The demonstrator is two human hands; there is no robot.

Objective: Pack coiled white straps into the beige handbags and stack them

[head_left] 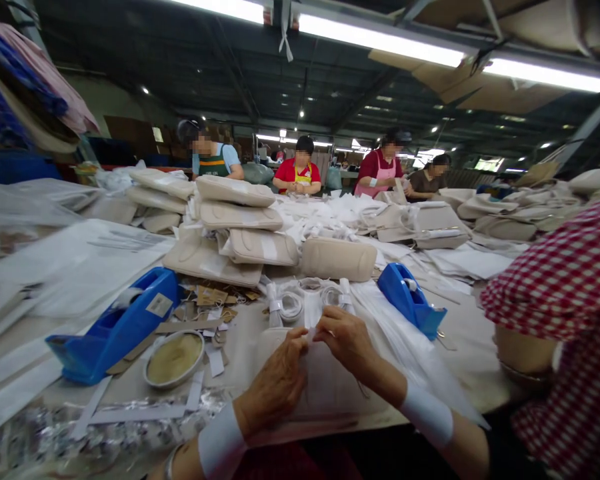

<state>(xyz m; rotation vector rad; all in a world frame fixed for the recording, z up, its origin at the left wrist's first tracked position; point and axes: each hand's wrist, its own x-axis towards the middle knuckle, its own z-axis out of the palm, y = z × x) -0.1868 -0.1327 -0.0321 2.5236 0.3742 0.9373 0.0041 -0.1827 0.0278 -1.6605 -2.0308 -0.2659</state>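
Note:
At the front of the table lies a cream bag [325,393] with its coiled straps [291,305] bundled in white wrapping at the top. My left hand [283,373] and my right hand [347,339] meet over the bag. Both are closed, with the fingertips pinching a small thin white piece [311,333], whose material I cannot make out. Beyond the straps stands another cream bag [339,259]. Clear plastic sleeves [400,333] lie along the right side of the bag under my hands.
Blue tape dispensers stand left [115,327] and right [410,300]. A round dish of yellowish paste [175,359] sits near cardboard tags [213,297]. Stacked cream bags [240,217] rise behind. A co-worker's checked sleeve [560,280] is close on the right; several people work across the table.

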